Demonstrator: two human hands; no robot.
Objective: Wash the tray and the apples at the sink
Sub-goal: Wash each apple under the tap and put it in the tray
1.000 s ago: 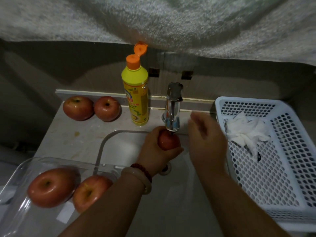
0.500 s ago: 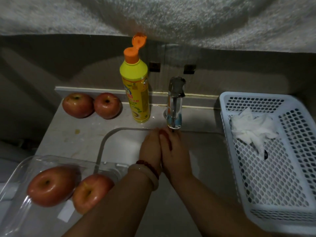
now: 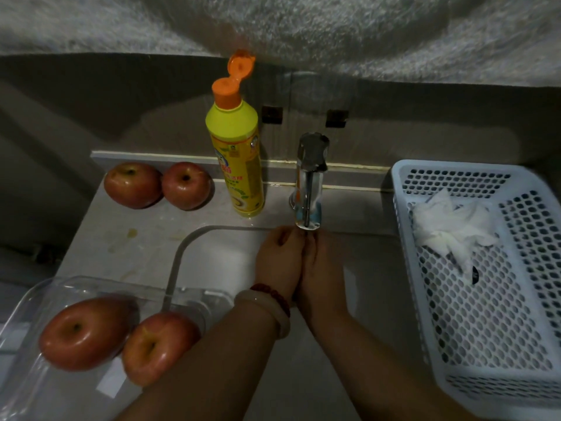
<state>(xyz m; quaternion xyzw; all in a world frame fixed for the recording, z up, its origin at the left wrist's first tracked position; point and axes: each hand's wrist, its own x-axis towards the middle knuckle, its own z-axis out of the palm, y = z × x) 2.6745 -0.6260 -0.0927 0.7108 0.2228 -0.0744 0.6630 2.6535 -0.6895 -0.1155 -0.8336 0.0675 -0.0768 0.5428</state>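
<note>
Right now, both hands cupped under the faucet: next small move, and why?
Probably keep rolling whatever the left hand and right hand enclose under the faucet spout, then set it by the two apples on the counter. Their contents are hidden now; two more apples wait in the clear tray.

Head view, single camera: worn at head height, facing forward and steeply down over the sink (image 3: 212, 256) and worktop (image 3: 145, 226). Close range; forearms enter from the bottom edge. Wide-angle lens, edges bowed. Far wall fills the top. Dim light, so fine detail is probably unreliable.
</note>
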